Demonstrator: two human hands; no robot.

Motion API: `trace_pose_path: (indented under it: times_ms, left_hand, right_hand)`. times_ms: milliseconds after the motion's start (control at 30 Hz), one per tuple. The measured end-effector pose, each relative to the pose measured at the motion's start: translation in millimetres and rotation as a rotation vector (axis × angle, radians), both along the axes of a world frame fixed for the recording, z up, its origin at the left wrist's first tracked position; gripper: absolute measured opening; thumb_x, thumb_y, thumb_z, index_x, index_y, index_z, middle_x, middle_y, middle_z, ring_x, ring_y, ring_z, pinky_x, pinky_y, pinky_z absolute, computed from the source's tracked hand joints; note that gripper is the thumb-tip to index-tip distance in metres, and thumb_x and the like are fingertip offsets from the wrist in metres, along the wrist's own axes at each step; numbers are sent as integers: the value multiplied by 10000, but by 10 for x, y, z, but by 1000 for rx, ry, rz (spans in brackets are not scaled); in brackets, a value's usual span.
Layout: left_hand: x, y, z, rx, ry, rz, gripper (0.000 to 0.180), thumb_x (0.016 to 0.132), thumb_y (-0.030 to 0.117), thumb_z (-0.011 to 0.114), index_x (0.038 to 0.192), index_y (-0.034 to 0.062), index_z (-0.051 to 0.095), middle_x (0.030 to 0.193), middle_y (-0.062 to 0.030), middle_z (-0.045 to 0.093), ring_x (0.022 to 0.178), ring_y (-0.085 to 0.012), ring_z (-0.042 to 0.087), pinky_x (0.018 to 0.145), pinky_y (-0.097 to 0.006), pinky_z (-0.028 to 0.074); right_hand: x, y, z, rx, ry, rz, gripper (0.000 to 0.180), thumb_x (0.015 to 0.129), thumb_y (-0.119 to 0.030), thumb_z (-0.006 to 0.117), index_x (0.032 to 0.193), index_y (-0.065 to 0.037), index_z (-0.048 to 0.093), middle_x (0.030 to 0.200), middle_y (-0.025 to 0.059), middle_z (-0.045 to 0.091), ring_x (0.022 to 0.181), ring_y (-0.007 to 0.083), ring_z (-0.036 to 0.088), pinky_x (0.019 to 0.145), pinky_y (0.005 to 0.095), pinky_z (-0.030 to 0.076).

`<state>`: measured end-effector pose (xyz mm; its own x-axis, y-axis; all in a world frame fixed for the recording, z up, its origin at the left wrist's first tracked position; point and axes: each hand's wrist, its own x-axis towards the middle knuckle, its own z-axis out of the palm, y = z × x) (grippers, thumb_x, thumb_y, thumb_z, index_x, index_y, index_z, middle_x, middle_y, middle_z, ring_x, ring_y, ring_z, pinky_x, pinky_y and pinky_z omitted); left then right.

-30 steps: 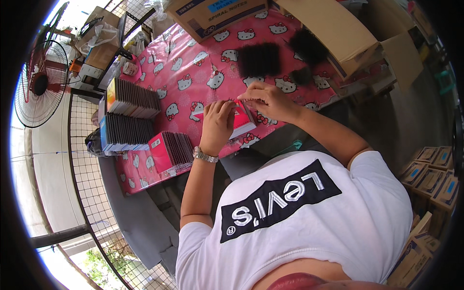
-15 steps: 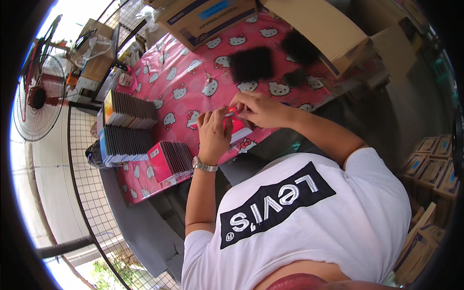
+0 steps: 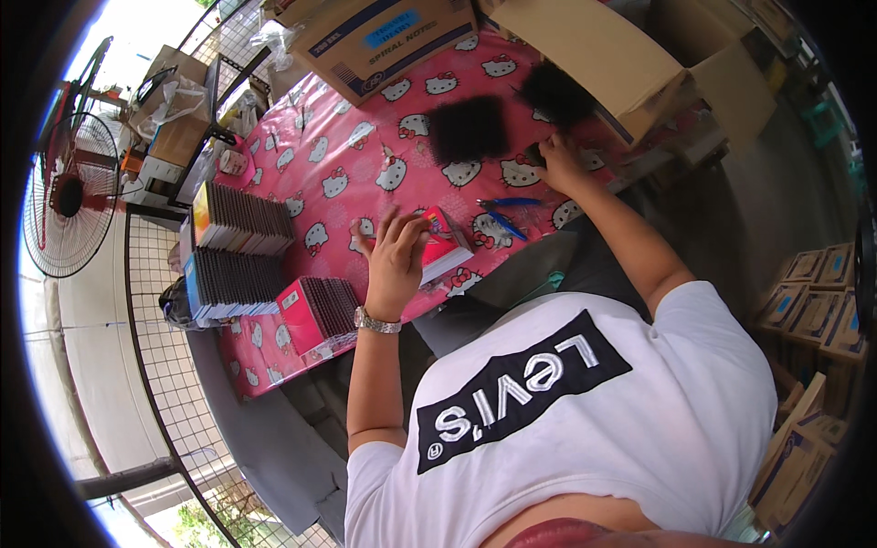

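A red-covered notebook block (image 3: 447,247) with white page edges lies near the table's front edge. My left hand (image 3: 398,258), wearing a metal watch, rests over its left side with fingers spread. Farther off to the right, my right hand (image 3: 563,166) has its fingers curled around the edge of a small black clump (image 3: 536,155); the fine parts of the clump do not show clearly. Between the notebook and my right arm lie blue-handled tools, one of them like pliers (image 3: 505,225). A dark, bristly black pile (image 3: 468,129) sits beyond the notebook.
Rows of notebooks stand at left: yellow-orange (image 3: 242,217), blue (image 3: 233,277) and red (image 3: 317,310). Large cartons (image 3: 388,50) and an open carton (image 3: 594,55) line the far side, beside another black pile (image 3: 555,91). A fan (image 3: 68,194) stands far left; boxes (image 3: 804,310) are stacked right.
My right hand has left the notebook and moved right and away to the small black clump, uncovering the blue-handled tools. My left hand stays by the notebook, its fingers now more spread.
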<state>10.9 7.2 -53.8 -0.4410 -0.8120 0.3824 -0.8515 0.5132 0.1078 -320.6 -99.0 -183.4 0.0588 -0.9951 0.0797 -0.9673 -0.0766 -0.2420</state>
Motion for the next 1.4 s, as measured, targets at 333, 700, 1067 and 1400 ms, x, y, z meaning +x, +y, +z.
trace_pose_path:
  times_ms: [333, 700, 1067, 1400]
  left_hand:
    - [43, 68, -105, 120, 155, 106, 267, 823, 254, 759, 1032, 124, 656, 1058, -56, 604, 1059, -303, 532, 914, -483, 374]
    - [31, 35, -83, 123, 216, 102, 341, 773, 269, 802, 1014, 95, 634, 1019, -70, 607, 1035, -308, 539, 904, -455, 391]
    - [87, -1, -54, 133, 360, 75, 320, 765, 144, 778, 1026, 64, 613, 993, -102, 619, 993, -332, 555, 873, -445, 436]
    - [512, -111, -148, 417, 582, 46, 257, 884, 2, 658, 1129, 14, 582, 1010, -62, 629, 797, -135, 584, 698, -275, 476]
  right_hand:
    - [1025, -56, 1364, 841, -859, 952, 413, 817, -214, 673, 1184, -25, 669, 1028, 21, 665, 945, 105, 601, 848, 274, 473]
    - [1057, -91, 1364, 1192, -1418, 973, 446, 775, -227, 712, 1157, 0, 680, 1097, 63, 665, 1002, 138, 608, 923, 302, 461]
    - [1137, -183, 1327, 864, -1099, 989, 360, 788, -244, 685, 1085, -45, 728, 1032, 83, 688, 973, 182, 633, 883, 313, 478]
    - [1362, -234, 1392, 831, -984, 973, 444, 721, -209, 680, 1121, -17, 685, 1024, 28, 660, 977, 120, 586, 914, 266, 428]
